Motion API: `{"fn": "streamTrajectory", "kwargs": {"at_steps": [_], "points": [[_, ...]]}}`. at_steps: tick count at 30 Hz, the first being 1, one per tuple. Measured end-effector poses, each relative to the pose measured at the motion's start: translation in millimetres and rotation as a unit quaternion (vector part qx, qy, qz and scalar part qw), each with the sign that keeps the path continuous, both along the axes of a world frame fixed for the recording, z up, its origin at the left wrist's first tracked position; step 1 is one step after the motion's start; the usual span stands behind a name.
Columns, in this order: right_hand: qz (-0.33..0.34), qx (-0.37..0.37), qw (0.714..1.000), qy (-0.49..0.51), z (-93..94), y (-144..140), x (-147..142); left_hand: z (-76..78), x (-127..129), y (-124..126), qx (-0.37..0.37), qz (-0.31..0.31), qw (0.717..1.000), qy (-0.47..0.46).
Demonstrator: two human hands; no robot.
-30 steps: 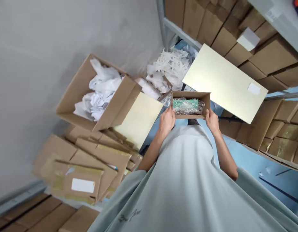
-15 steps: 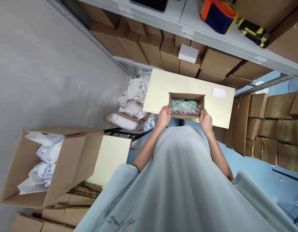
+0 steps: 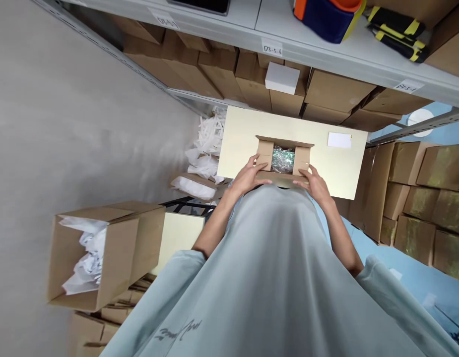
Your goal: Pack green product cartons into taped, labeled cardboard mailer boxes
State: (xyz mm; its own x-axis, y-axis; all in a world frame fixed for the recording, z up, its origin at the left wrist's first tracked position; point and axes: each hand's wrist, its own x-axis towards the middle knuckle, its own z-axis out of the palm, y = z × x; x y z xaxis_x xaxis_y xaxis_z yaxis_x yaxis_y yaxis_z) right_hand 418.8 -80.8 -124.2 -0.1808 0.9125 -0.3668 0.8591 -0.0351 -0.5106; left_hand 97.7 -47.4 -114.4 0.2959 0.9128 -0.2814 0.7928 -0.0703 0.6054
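I hold a small brown cardboard box (image 3: 265,149) in front of my chest, above a pale cream board (image 3: 236,134). My left hand (image 3: 249,174) grips its left end and presses the left side flap inward. My right hand (image 3: 314,183) grips the right end with the right flap (image 3: 301,157) folded in. Between the two flaps shows a green item wrapped in bubble wrap (image 3: 283,158). The far flap stands up.
A grey shelf (image 3: 326,54) above carries an orange-and-blue bag (image 3: 326,15) and yellow-black tools (image 3: 395,29). Brown cartons (image 3: 337,91) and a white box (image 3: 282,78) fill the lower shelf. An open carton of white paper (image 3: 102,258) stands at left; white packing scraps (image 3: 207,144) lie by the wall.
The view swung from the floor cartons up to the shelves. Both side flaps of the small box have been folded inward over the bubble-wrapped item, and my hands shifted onto them.
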Motion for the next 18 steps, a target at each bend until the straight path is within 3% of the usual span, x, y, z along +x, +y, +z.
{"fn": "streamTrajectory", "kwargs": {"at_steps": [4, 6, 10, 13, 18], "points": [[-0.1, 0.017, 0.994, -0.038, -5.1, 28, -4, -5.8, -2, 24, 0.02, 0.112, 0.993, 0.017], [-0.134, 0.046, 0.989, -0.05, -8.9, 42, -9, -10.9, -2, 38, 0.031, 0.126, 0.991, 0.018], [-0.063, 0.146, 0.987, -0.019, -20.9, 56, -7, -24.5, -9, 56, 0.109, 0.046, 0.993, -0.021], [-0.005, 0.18, 0.984, -0.003, -34.7, 55, 2, -38.3, -17, 55, 0.119, 0.006, 0.992, -0.046], [-0.046, 0.176, 0.982, 0.044, -62.0, 45, 0, -64.3, -15, 44, 0.074, 0.09, 0.985, -0.124]]}}
